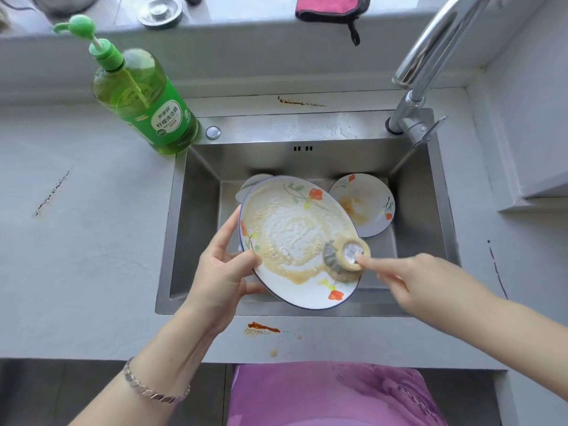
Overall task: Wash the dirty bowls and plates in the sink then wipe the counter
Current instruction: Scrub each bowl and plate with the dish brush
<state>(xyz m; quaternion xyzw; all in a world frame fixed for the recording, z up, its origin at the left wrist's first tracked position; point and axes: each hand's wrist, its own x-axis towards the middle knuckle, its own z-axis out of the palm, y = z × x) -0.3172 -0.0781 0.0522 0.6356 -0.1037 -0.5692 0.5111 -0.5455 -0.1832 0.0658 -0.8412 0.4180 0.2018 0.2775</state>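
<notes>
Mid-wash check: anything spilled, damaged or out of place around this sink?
Yes. A reddish-brown sauce spill lies on the counter in front of the sink, small drips beside it. A brown streak runs behind the sink, and a dark crack-like mark scores the counter on the left. None is wiped yet.

bright daylight from the window, edges bowed, right hand [412,281] blurred.

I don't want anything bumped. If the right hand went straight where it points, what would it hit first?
Probably the dirty plate, which the brush in the right hand looks to be touching; depth is unclear.
</notes>
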